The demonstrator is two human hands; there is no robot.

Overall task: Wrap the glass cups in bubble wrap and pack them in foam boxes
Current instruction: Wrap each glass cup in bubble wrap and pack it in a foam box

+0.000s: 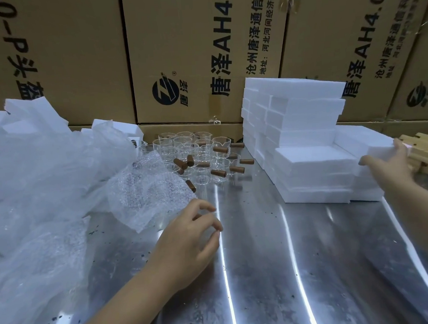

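Tall cardboard cartons (81,57) printed with black lettering walled off the back of a scuffed steel table (301,256). On the table's left lay a big heap of clear bubble wrap (46,184), crumpled and cloudy. To the right rose stacks of white foam boxes (295,121), flat slabs piled in uneven tiers. Between wrap and foam, at the back, clustered the glass cups (195,153): small, clear, spouted, each with a stubby brown wooden handle. The right hand (388,168) lay spread against the side of a low foam stack, fingers open, gripping nothing I could see. The left hand (188,243) hovered just beside the wrap's edge, fingers loosely curled and empty.
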